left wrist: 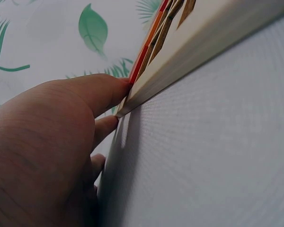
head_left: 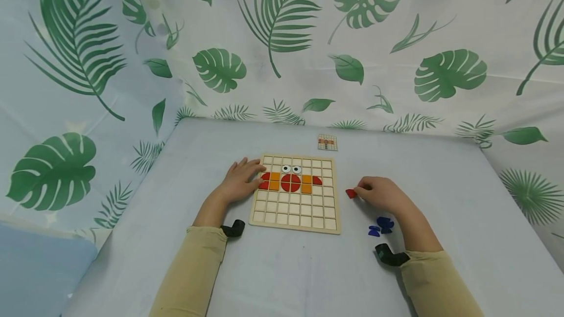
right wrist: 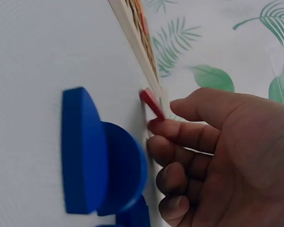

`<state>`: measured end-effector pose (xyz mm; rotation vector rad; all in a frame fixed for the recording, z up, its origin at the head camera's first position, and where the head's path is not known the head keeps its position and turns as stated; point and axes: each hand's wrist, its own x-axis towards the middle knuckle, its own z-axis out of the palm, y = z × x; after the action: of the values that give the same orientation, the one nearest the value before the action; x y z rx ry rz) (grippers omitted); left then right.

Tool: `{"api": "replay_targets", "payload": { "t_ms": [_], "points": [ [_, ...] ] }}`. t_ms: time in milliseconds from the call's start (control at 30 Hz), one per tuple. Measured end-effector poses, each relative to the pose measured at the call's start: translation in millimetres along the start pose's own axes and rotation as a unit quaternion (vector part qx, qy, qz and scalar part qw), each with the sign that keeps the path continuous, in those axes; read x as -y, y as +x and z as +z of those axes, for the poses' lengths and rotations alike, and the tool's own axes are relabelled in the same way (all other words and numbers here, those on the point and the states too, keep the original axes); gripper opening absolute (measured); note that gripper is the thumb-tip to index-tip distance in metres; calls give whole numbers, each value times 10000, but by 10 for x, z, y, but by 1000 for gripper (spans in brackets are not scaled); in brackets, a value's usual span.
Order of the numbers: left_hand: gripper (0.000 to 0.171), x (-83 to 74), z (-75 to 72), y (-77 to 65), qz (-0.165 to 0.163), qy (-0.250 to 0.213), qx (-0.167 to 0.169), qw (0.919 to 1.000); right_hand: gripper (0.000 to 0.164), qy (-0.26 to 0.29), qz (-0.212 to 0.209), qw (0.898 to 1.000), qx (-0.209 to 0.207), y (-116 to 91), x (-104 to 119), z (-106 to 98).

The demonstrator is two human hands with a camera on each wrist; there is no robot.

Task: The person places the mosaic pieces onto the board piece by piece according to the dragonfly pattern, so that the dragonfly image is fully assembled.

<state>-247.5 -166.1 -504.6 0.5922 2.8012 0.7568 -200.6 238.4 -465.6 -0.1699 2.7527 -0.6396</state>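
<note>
Red piece (head_left: pixel 350 193), thin and flat (tilted, too), is in narrowed right fingers (right wrist: pixel 168 127), left fingers (head_left: pixel 253 168) spread against the board (head_left: pixel 293 219).

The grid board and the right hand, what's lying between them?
In the head view, a red piece at the fingertips of the right hand, then a narrow bare strip of white tabletop up to the grid board.
</note>
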Motion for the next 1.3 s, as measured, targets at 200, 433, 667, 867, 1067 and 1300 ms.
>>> {"api": "replay_targets", "payload": {
  "t_ms": [200, 433, 667, 867, 1067, 1300],
  "points": [
    [42, 1, 9, 2, 23, 87, -58, 9999, 20, -39, -204, 9997, 92, -10, 4, -40],
    [42, -9, 5, -2, 13, 31, -47, 10000, 28, -163, -876, 9960, -46, 43, -13, 32],
    [42, -2, 6, -2, 2, 28, -27, 10000, 16, -198, -933, 9953, -173, 61, 1, 84],
    [42, 4, 13, 4, -29, 33, -29, 10000, 18, -202, -910, 9954, -230, 58, 22, 86],
    [42, 2, 19, 9, -58, 25, -19, 10000, 21, -106, -762, 9967, -270, 48, 120, 52],
    [42, -18, 9, -5, -26, 11, -45, 10000, 22, -13, -752, 9970, -186, 90, 374, 52]
  ]
}}
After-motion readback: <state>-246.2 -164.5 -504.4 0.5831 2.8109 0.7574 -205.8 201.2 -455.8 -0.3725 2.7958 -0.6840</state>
